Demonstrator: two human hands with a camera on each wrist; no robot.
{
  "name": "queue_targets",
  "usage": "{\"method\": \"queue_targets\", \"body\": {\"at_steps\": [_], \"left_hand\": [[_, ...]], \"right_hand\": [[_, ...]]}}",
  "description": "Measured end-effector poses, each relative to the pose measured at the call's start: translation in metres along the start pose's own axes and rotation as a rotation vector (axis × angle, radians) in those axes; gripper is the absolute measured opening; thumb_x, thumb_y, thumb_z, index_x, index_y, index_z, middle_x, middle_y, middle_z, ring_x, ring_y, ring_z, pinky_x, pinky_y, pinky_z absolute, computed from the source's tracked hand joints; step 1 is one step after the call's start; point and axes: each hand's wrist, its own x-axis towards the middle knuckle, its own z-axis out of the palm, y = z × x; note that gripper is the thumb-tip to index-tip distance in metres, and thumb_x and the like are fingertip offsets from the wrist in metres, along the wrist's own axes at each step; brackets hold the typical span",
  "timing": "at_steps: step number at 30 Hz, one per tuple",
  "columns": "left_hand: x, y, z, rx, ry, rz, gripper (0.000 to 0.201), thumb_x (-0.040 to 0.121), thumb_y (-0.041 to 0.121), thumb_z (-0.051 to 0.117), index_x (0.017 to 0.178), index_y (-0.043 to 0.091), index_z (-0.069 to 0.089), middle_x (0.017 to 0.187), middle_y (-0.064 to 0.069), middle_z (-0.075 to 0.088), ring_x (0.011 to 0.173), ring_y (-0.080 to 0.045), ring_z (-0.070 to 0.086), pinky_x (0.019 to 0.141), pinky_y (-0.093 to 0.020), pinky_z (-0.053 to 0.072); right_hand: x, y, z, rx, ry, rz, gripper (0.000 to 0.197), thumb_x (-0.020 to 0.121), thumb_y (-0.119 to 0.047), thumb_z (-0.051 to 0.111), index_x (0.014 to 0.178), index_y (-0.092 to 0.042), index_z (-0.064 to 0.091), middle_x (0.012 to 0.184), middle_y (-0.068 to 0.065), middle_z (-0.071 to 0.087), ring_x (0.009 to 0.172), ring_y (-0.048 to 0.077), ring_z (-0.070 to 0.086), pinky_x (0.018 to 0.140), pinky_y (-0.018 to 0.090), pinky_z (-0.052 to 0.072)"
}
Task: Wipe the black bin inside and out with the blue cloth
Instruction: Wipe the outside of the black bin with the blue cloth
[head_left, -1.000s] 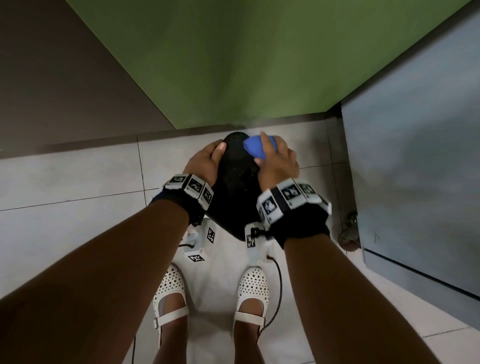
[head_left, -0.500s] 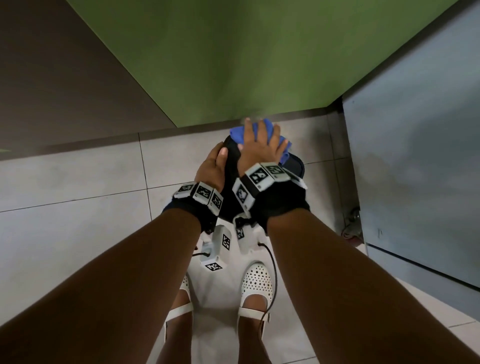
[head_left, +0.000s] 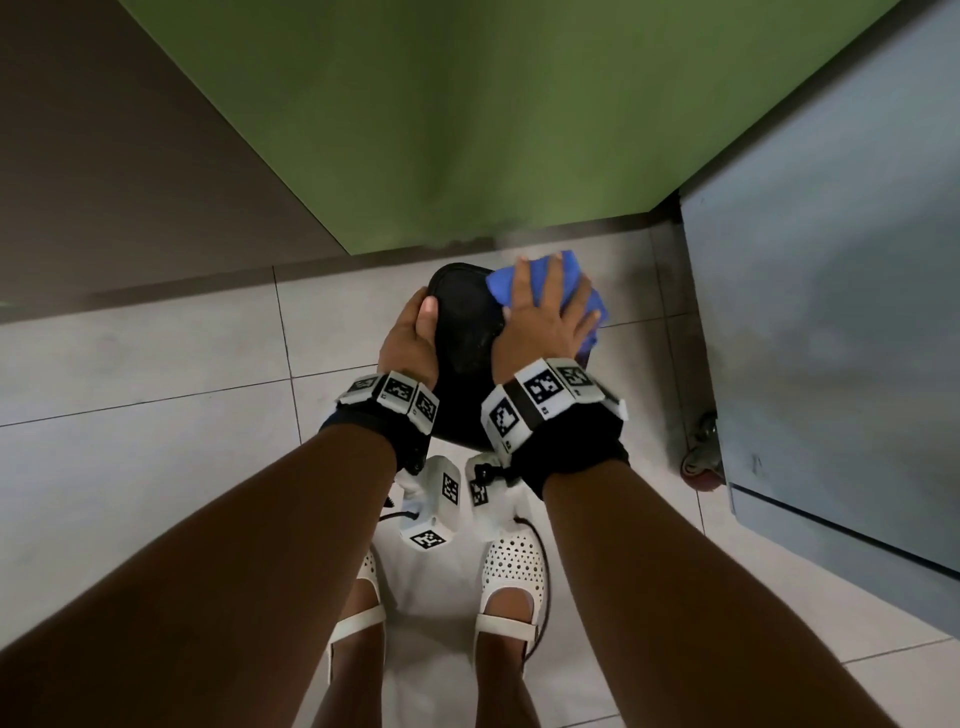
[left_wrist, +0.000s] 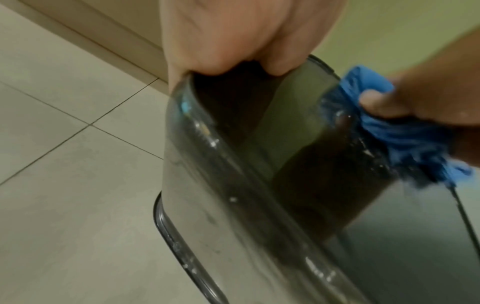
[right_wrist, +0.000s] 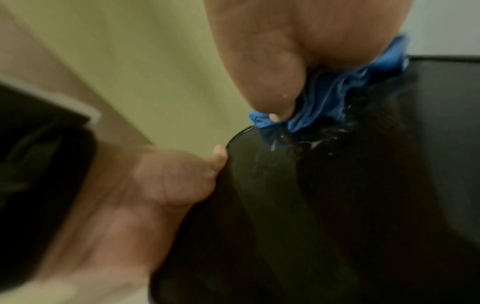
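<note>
The black bin (head_left: 467, 322) is held off the tiled floor, above my feet. My left hand (head_left: 410, 338) grips its left edge, thumb lying on the dark face. In the left wrist view those fingers (left_wrist: 233, 30) curl over the bin's (left_wrist: 298, 164) rim. My right hand (head_left: 545, 322) lies flat with spread fingers on the blue cloth (head_left: 571, 273) and presses it against the bin's right side. The right wrist view shows the thumb (right_wrist: 278, 111) on the bunched cloth (right_wrist: 324, 98) with wet streaks on the bin (right_wrist: 337, 205) beneath.
A green wall (head_left: 467, 130) stands straight ahead and a brown wall (head_left: 104, 182) to the left. A grey-blue cabinet (head_left: 831, 312) on a castor (head_left: 701, 462) stands close on the right. My white shoes (head_left: 511, 577) are on the pale floor tiles (head_left: 156, 467) below the bin.
My right hand slid the cloth from the bin's top, over its far edge, then onto the right side, fingers now spread flat. The left hand kept its hold.
</note>
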Motion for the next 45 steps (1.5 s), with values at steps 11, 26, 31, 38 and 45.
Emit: {"method": "queue_targets", "body": {"at_steps": [11, 26, 31, 38, 45], "left_hand": [[-0.002, 0.009, -0.010, 0.005, -0.082, -0.055, 0.049, 0.100, 0.035, 0.028, 0.144, 0.014, 0.035, 0.150, -0.005, 0.039, 0.139, -0.021, 0.034, 0.112, -0.022, 0.022], [-0.056, -0.016, 0.002, -0.346, 0.208, -0.315, 0.068, 0.093, 0.037, 0.048, 0.146, 0.009, 0.015, 0.156, -0.010, 0.019, 0.143, -0.023, 0.021, 0.119, -0.040, 0.012], [0.001, 0.016, -0.010, 0.310, -0.097, -0.043, 0.062, 0.093, 0.055, 0.033, 0.147, 0.028, 0.021, 0.157, 0.004, 0.021, 0.148, -0.017, 0.004, 0.116, -0.058, 0.001], [0.015, 0.021, 0.003, 0.075, -0.261, 0.110, 0.043, 0.100, 0.027, 0.034, 0.141, 0.013, 0.039, 0.143, -0.008, 0.047, 0.134, -0.020, 0.042, 0.096, -0.009, 0.025], [0.015, 0.020, 0.007, 0.088, -0.217, 0.062, 0.045, 0.099, 0.032, 0.034, 0.139, 0.013, 0.042, 0.142, -0.008, 0.049, 0.133, -0.022, 0.043, 0.101, -0.014, 0.027]], "right_hand": [[-0.025, 0.038, -0.002, 0.348, 0.104, 0.271, 0.061, 0.097, -0.022, 0.041, 0.147, -0.033, 0.009, 0.157, 0.010, 0.003, 0.138, 0.036, 0.022, 0.112, 0.041, 0.022], [0.067, 0.008, -0.037, 0.059, -0.296, -0.324, 0.073, 0.086, -0.002, 0.051, 0.142, -0.040, 0.024, 0.155, -0.005, 0.017, 0.137, 0.031, 0.025, 0.115, 0.046, 0.022], [0.060, 0.012, -0.036, 0.068, -0.191, -0.376, 0.069, 0.087, -0.005, 0.051, 0.143, -0.038, 0.026, 0.156, -0.006, 0.016, 0.136, 0.029, 0.025, 0.115, 0.041, 0.024], [0.038, -0.005, -0.021, -0.018, -0.008, -0.214, 0.060, 0.086, -0.036, 0.058, 0.140, -0.031, 0.034, 0.149, 0.006, 0.025, 0.131, 0.031, 0.028, 0.107, 0.044, 0.030], [0.027, 0.017, -0.008, -0.092, 0.065, -0.203, 0.053, 0.095, -0.036, 0.039, 0.144, -0.038, 0.018, 0.157, 0.008, 0.006, 0.138, 0.036, 0.021, 0.113, 0.049, 0.023]]}}
